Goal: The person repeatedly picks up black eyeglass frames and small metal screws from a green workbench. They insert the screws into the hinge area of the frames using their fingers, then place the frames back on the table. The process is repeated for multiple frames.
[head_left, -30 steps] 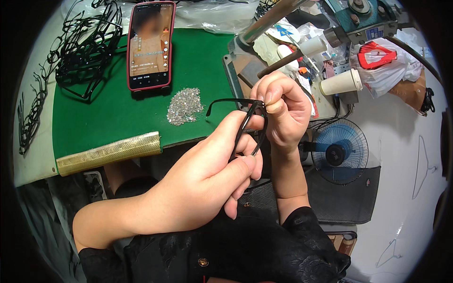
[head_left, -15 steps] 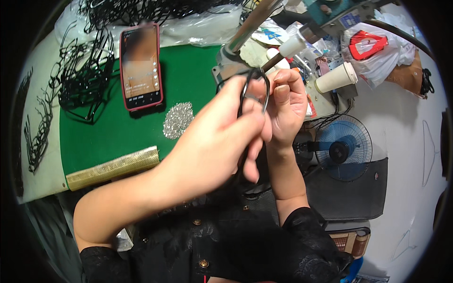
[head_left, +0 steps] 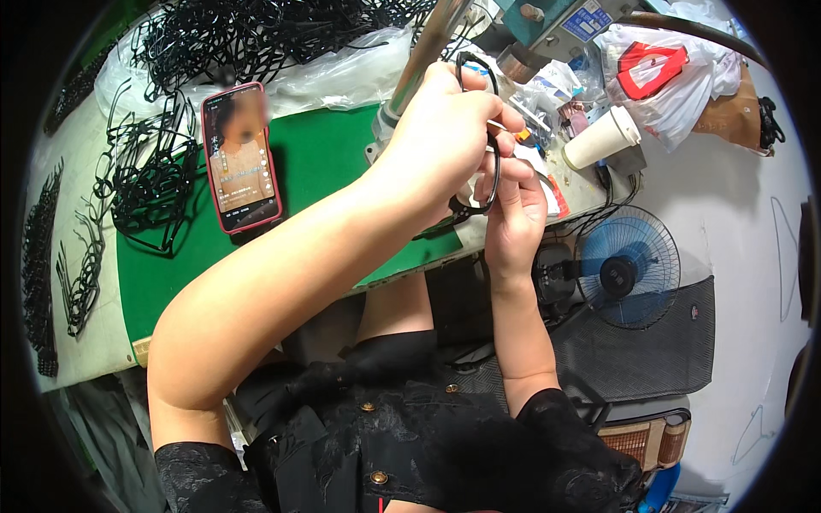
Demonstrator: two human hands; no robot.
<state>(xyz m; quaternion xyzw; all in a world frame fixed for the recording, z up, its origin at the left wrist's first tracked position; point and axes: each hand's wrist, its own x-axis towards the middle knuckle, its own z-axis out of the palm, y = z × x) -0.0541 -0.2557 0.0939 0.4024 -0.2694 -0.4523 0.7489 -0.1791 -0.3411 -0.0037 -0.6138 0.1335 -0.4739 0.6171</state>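
Observation:
My left hand (head_left: 449, 128) reaches across from the left, its fingers closed around a black eyeglass frame (head_left: 496, 175). The frame stands on end, with one rim above my fingers and the other below them. Close against the lower rim is my right hand (head_left: 517, 218), thumb and fingers curled together. Whatever its fingertips pinch is hidden. Both hands are raised by the right edge of the green mat (head_left: 312, 154), in front of a metal machine column (head_left: 419, 73).
A phone (head_left: 244, 171) in a red case leans on the mat. Black eyeglass frames (head_left: 154, 179) lie in heaps at left and back. At right are a white cup (head_left: 603, 137), a plastic bag (head_left: 671, 85) and a blue fan (head_left: 629, 265). A machine head (head_left: 556, 26) overhangs the bench.
Both hands have shifted relative to the view, the left one up and forward. The eyeglass frame has turned more upright. My left forearm now covers the silvery pile and most of the gold strip.

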